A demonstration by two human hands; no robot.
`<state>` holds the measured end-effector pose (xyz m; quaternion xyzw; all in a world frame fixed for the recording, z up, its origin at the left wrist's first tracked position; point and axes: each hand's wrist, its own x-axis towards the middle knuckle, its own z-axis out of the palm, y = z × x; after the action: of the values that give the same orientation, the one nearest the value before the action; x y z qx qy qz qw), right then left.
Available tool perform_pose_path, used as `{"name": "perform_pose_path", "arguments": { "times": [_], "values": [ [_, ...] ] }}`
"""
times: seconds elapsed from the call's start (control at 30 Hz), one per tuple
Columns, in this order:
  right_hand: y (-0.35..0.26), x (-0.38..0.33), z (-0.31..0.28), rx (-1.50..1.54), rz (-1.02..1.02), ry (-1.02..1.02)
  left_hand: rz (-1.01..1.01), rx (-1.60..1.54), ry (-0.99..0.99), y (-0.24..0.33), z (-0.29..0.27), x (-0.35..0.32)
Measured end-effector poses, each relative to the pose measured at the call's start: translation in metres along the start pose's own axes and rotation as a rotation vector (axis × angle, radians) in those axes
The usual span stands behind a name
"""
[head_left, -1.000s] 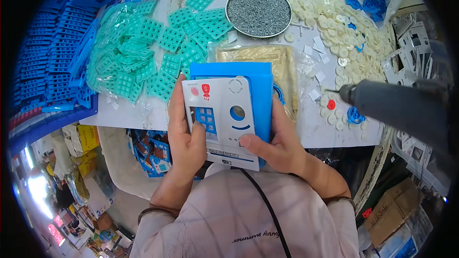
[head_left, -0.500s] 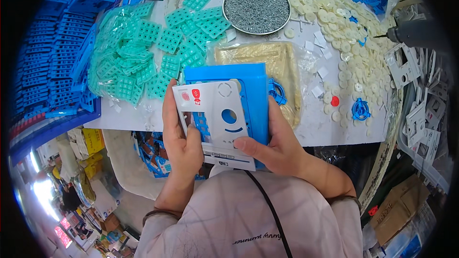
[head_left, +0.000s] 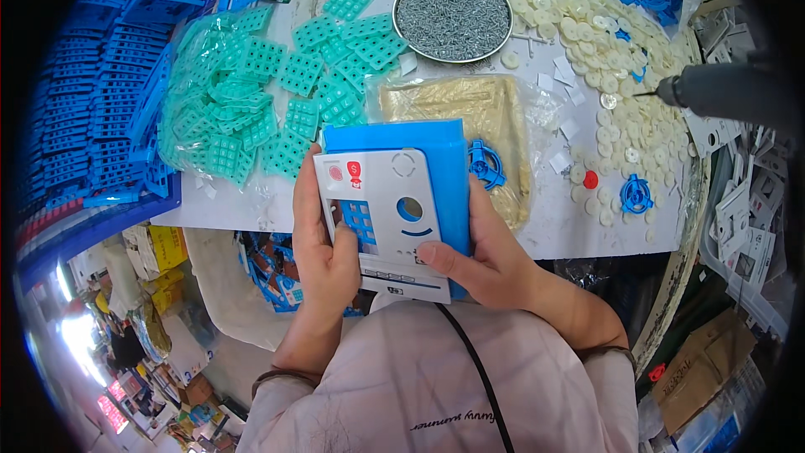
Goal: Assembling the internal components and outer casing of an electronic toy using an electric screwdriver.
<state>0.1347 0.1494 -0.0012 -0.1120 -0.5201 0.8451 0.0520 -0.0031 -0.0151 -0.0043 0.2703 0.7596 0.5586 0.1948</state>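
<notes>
Between my two hands, over the near edge of the table, is a white plastic front panel (head_left: 390, 226) with a round hole, a grid window and red markings. It lies over a larger blue plastic panel (head_left: 450, 201), whose blue grid shows through the window. My left hand (head_left: 325, 260) grips the left edge, its thumb at the window. My right hand (head_left: 486, 256) holds the right side, thumb on the white face, fingers hidden behind the blue panel. Just beyond the panels, a blue ring-shaped part (head_left: 486, 164) rests on a clear bag with gold-coloured contents (head_left: 449, 99).
Turquoise keypad sheets (head_left: 226, 109) spread at left beside stacked blue panels (head_left: 109, 92). A round dish of screws (head_left: 453, 15) stands at the back. Cream discs (head_left: 587, 33) cover the right, where an electric screwdriver (head_left: 713, 92) hangs. A bin of white panels (head_left: 746, 226) is at far right.
The white panel has turned upright and sits squarer over the blue one. My hands have shifted slightly to the right with it. The screwdriver has swung left and lower.
</notes>
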Motion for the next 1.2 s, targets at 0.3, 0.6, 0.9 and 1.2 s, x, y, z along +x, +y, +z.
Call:
{"name": "perform_pose_path", "arguments": {
  "times": [0.3, 0.6, 0.9, 1.2],
  "values": [
    [-0.007, 0.006, -0.009, 0.382, 0.146, 0.044, -0.153, -0.318, -0.009, 0.028, -0.005, -0.001],
    [-0.008, 0.000, -0.012, 0.220, 0.188, 0.043, -0.179, -0.353, 0.057, 0.022, -0.007, 0.012],
    [-0.012, -0.015, -0.018, 0.159, 0.129, 0.016, -0.188, -0.437, -0.078, 0.017, -0.009, 0.026],
    [-0.053, -0.207, -0.125, -0.964, 0.144, 1.247, -0.112, -0.458, 0.308, -0.018, -0.018, 0.009]
  ]
}}
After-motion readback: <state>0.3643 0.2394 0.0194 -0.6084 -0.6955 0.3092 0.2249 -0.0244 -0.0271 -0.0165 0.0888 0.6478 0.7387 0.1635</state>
